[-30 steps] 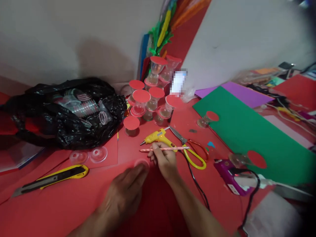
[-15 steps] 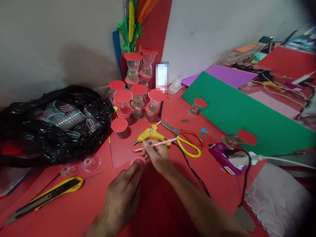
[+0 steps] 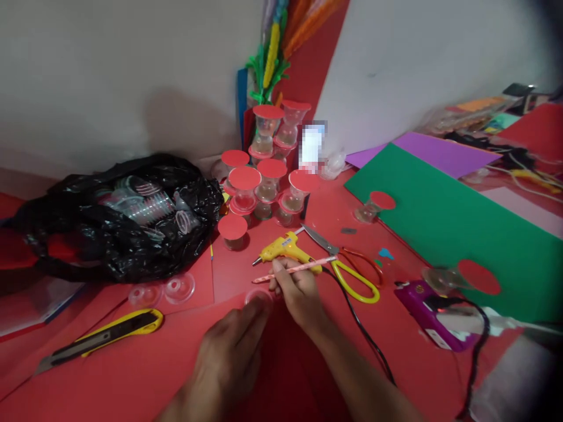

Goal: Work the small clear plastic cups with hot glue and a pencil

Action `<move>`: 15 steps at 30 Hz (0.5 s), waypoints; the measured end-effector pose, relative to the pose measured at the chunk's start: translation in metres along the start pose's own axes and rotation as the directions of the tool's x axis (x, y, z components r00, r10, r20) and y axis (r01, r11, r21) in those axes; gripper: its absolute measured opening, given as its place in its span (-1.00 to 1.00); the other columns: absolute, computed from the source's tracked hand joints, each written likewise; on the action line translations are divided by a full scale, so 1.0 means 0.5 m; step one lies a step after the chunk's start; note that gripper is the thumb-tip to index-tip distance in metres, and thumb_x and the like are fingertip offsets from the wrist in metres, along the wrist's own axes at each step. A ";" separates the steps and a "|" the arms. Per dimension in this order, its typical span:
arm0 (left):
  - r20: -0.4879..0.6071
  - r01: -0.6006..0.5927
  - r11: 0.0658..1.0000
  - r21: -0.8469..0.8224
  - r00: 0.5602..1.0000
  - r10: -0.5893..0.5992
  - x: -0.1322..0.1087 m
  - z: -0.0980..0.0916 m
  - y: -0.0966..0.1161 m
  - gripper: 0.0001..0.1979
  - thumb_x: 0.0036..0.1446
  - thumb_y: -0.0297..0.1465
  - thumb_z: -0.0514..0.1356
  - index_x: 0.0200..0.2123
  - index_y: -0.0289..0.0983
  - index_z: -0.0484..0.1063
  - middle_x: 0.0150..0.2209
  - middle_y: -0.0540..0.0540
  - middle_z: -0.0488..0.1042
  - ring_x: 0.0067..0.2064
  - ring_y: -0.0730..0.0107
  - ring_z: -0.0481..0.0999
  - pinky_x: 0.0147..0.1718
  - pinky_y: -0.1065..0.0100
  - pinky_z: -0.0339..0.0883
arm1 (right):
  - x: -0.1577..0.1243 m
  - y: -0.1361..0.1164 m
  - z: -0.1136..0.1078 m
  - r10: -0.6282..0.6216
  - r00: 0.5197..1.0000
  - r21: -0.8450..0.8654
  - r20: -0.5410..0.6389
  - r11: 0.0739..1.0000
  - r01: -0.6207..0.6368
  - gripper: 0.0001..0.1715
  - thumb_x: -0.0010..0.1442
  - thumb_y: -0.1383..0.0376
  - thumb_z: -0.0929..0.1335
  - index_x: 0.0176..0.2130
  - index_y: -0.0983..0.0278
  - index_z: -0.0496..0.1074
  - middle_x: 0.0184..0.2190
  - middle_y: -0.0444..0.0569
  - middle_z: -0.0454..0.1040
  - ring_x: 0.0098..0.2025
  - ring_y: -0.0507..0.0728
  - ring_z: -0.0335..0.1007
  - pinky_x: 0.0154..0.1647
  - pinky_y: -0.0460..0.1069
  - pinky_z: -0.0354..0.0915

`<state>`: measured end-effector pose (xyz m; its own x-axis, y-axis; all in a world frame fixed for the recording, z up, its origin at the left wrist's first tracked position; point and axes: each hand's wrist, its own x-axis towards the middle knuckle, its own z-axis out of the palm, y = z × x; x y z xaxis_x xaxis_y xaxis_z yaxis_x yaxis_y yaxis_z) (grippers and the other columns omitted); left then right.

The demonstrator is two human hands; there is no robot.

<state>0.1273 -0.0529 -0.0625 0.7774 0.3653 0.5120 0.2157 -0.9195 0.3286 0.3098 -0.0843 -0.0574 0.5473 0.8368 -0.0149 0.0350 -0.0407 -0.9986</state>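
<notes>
My right hand [image 3: 298, 293] is closed round a pink pencil [image 3: 294, 270] that lies nearly level above the red sheet [image 3: 132, 375]. My left hand [image 3: 231, 357] rests on that sheet, fingertips pressing down a small clear plastic cup [image 3: 258, 298] turned upside down, just left of the pencil hand. A yellow glue gun [image 3: 285, 250] lies right behind the pencil, and yellow-handled scissors [image 3: 347, 266] lie to its right.
Clear cups with red round lids [image 3: 264, 181] are stacked near the wall corner. A black bag of cups [image 3: 118, 214] sits left. A yellow utility knife [image 3: 105, 337] and two clear cups [image 3: 165, 290] lie front left. Green foam sheet [image 3: 453, 234], purple device [image 3: 433, 313] with cable right.
The view shifted left and back again; both hands stay on the cup and pencil in much the same pose.
</notes>
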 end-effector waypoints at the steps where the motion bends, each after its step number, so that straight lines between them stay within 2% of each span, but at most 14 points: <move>1: -0.006 -0.004 1.000 0.003 1.000 0.004 -0.001 0.001 -0.001 -0.46 0.17 -0.60 0.03 0.24 -0.38 0.31 0.13 -0.28 0.50 -0.07 0.23 0.61 -0.20 0.34 0.58 | 0.000 0.000 -0.001 -0.016 1.000 -0.019 0.006 1.000 0.016 -0.45 0.32 -0.06 0.30 -0.54 0.23 0.33 -0.64 -0.18 0.33 -0.55 0.02 0.28 -0.46 -0.08 0.25; 8: -0.030 -0.046 0.998 0.052 0.998 0.048 0.001 -0.003 0.002 -0.49 0.13 -0.60 0.02 0.16 -0.43 0.36 0.11 -0.26 0.53 0.08 0.25 0.56 -0.06 0.35 0.56 | -0.005 -0.001 -0.001 -0.124 0.985 -0.164 0.117 0.976 0.143 -0.48 0.39 0.04 0.24 -0.52 0.21 0.32 -0.57 -0.14 0.38 -0.47 0.06 0.36 -0.35 -0.06 0.29; 12: 0.006 -0.008 0.999 0.054 1.000 0.008 0.000 -0.009 0.012 -0.49 0.17 -0.64 -0.03 0.18 -0.45 0.33 0.13 -0.25 0.52 0.17 0.24 0.50 0.02 0.32 0.52 | -0.003 0.005 0.001 -0.166 0.975 -0.227 0.147 0.954 0.196 -0.53 0.40 0.06 0.22 -0.49 0.20 0.31 -0.56 -0.15 0.35 -0.49 0.06 0.32 -0.43 -0.07 0.27; 15: 0.037 0.019 0.998 0.058 0.999 -0.021 -0.007 -0.006 0.020 -0.48 0.18 -0.65 -0.04 0.20 -0.45 0.30 0.14 -0.25 0.50 0.11 0.19 0.55 -0.03 0.27 0.56 | -0.001 0.007 0.000 -0.176 0.969 -0.261 0.172 0.941 0.217 -0.55 0.40 0.06 0.22 -0.46 0.19 0.33 -0.57 -0.15 0.36 -0.51 0.07 0.30 -0.45 -0.06 0.27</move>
<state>0.1252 -0.0629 -0.0585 0.7939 0.3790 0.4754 0.2642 -0.9193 0.2917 0.3095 -0.0847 -0.0607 0.3803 0.9123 0.1521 0.3698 0.0007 -0.9291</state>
